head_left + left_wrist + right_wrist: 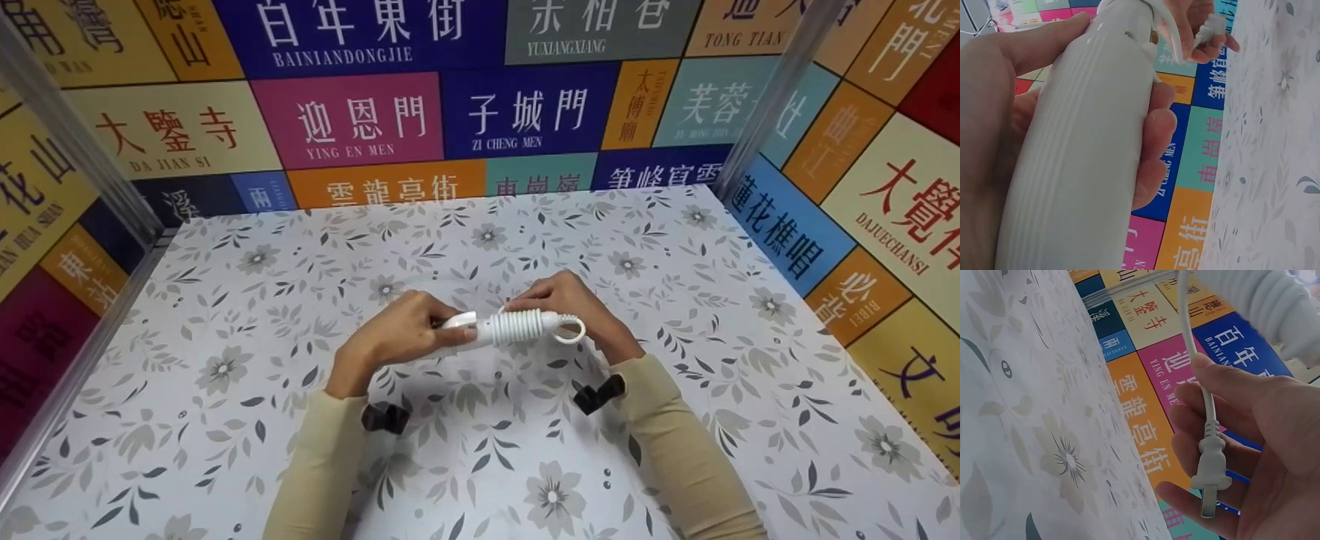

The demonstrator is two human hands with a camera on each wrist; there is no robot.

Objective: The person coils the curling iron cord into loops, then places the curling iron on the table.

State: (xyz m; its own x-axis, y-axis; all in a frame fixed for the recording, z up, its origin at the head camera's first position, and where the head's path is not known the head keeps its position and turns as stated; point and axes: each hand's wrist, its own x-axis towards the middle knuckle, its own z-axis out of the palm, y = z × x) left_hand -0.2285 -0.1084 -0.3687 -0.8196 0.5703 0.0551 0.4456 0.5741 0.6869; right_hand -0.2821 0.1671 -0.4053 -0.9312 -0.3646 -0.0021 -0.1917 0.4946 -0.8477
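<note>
A long, rounded white corded appliance (457, 337) is held up above the table by my left hand (405, 330). In the left wrist view, my thumb and fingers wrap its ridged body (1084, 146); its exact kind is not clear. White cord (517, 327) winds in several turns around its right part, with a loop (581, 330) at the end. My right hand (570, 300) is behind the wound cord. The right wrist view has that hand pinching the cord's free length (1208, 399) between thumb and forefinger. A two-pin plug (1211, 464) lies against its other fingers.
Under both hands spreads a table (480, 465) covered in white floral print. Colourful panels (345, 120) with printed characters stand behind it and at both sides. Each wrist carries a small black mount (386, 418).
</note>
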